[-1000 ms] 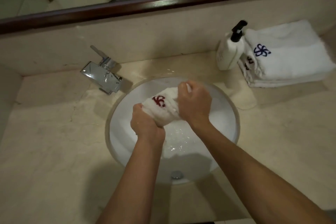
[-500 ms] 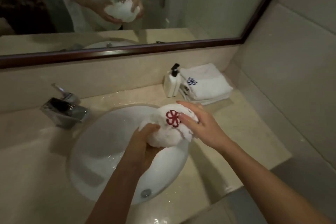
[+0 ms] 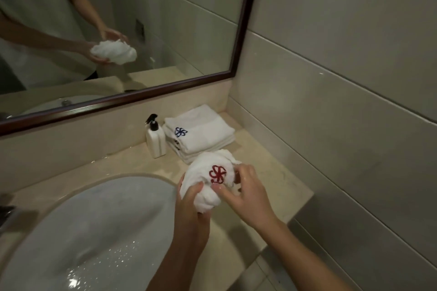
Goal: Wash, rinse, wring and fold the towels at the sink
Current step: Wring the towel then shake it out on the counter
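Change from half a second earlier: the view has swung right, so the sink now fills the lower left and the side wall fills the right. The bunched towel has moved off the basin; it is now held in the air over the desk, just past the sink's right rim and close to the stack of folded towels. One second ago it was over the middle of the basin, twisted between two fists.

Left hand: fingers curled round the lower end of the towel, thumb lying across the front of the cloth. Right hand: thumb pressed on the towel below the red emblem, fingers curled onto the far right side, loosely spread. Skin looks wet.

Towel orientation: a rough lump, long axis running from lower left in the left hand's grip up to the upper right, towards the folded stack. Red emblem faces up towards the camera.

Stack sits in the back right corner, blue emblem on top, a pump bottle touching or just beside its left edge. The mirror shows both hands on the towel.
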Demonstrator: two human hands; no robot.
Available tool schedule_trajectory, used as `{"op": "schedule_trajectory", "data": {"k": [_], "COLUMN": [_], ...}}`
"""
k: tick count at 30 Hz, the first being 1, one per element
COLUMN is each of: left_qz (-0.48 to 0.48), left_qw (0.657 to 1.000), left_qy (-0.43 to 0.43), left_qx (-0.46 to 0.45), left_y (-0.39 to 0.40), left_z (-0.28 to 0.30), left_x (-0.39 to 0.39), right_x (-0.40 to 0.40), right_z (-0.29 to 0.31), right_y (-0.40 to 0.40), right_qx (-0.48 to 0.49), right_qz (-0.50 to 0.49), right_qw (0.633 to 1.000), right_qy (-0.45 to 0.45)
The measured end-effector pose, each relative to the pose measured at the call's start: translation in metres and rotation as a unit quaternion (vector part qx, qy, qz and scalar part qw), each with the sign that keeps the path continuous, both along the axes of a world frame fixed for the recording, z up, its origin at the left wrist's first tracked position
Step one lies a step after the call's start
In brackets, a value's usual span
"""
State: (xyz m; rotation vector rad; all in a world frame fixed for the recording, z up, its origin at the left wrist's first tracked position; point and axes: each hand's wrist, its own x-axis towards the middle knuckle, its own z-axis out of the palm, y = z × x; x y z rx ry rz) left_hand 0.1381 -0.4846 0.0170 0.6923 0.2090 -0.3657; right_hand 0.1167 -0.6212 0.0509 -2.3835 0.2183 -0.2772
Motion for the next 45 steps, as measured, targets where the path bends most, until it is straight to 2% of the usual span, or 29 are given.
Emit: {"op": "schedule_trajectory", "data": {"k": [3, 7, 10, 14, 16, 18, 20, 22, 23, 25, 28, 29, 31, 33, 35, 36, 37, 39, 42, 45], "left_qz": [0.002, -0.004, -0.02, -0.061, -0.087, -0.14, -0.184, -0.166, -0.155, -0.166, -0.182, -0.173, -0.135, -0.094, -0.081, -0.088, -0.098, -0.093, -0.081, -0.136], "left_qw": [0.999, 0.99, 0.978, 0.94, 0.914, 0.877, 0.821, 0.759, 0.734, 0.728, 0.745, 0.742, 0.743, 0.769, 0.787, 0.785, 0.774, 0.744, 0.696, 0.642], "left_qy": [-0.033, -0.063, -0.076, -0.103, -0.137, -0.18, -0.218, -0.316, -0.374, -0.443, -0.461, -0.465, -0.458, -0.434, -0.408, -0.404, -0.406, -0.416, -0.424, -0.435], "left_qx": [0.015, 0.129, 0.195, 0.321, 0.373, 0.423, 0.495, 0.545, 0.545, 0.496, 0.447, 0.45, 0.468, 0.461, 0.455, 0.462, 0.475, 0.515, 0.574, 0.616], "left_y": [-0.03, -0.058, -0.078, -0.1, -0.104, -0.103, -0.099, -0.095, -0.093, -0.094, -0.098, -0.099, -0.1, -0.102, -0.101, -0.1, -0.099, -0.097, -0.093, -0.088], "left_z": [-0.007, -0.008, -0.016, -0.03, -0.035, -0.031, -0.016, 0.013, 0.033, 0.067, 0.097, 0.101, 0.103, 0.105, 0.104, 0.103, 0.098, 0.087, 0.068, 0.043], "left_x": [-0.004, -0.006, -0.005, -0.003, 0.005, 0.018, 0.033, 0.051, 0.059, 0.077, 0.098, 0.102, 0.109, 0.111, 0.113, 0.113, 0.114, 0.113, 0.11, 0.103], "right_x": [0.012, 0.028, 0.039, 0.053, 0.06, 0.066, 0.069, 0.072, 0.074, 0.078, 0.082, 0.083, 0.079, 0.068, 0.05, 0.044, 0.04, 0.044, 0.054, 0.053], "right_z": [-0.011, -0.011, -0.001, 0.019, 0.032, 0.039, 0.041, 0.045, 0.049, 0.058, 0.075, 0.079, 0.079, 0.064, 0.033, 0.017, 0.004, -0.008, -0.003, -0.015], "right_y": [-0.036, -0.083, -0.102, -0.114, -0.119, -0.124, -0.128, -0.131, -0.132, -0.132, -0.133, -0.133, -0.133, -0.137, -0.142, -0.143, -0.143, -0.144, -0.146, -0.154], "right_qx": [0.023, 0.056, 0.071, 0.004, -0.027, -0.014, 0.005, 0.014, 0.022, 0.035, 0.044, 0.069, 0.181, 0.276, 0.276, 0.244, 0.205, 0.154, 0.171, 0.187], "right_qz": [0.031, 0.045, 0.063, 0.096, 0.125, 0.134, 0.131, 0.135, 0.142, 0.158, 0.161, 0.149, 0.099, 0.059, 0.053, 0.055, 0.048, 0.001, -0.034, -0.027], "right_qw": [0.999, 0.997, 0.995, 0.995, 0.991, 0.989, 0.988, 0.987, 0.985, 0.982, 0.982, 0.982, 0.975, 0.959, 0.954, 0.958, 0.966, 0.982, 0.984, 0.978], "right_qy": [-0.013, 0.013, -0.004, -0.036, -0.045, -0.065, -0.08, -0.092, -0.095, -0.094, -0.09, -0.094, -0.081, -0.009, 0.104, 0.143, 0.152, 0.106, 0.047, 0.093]}}
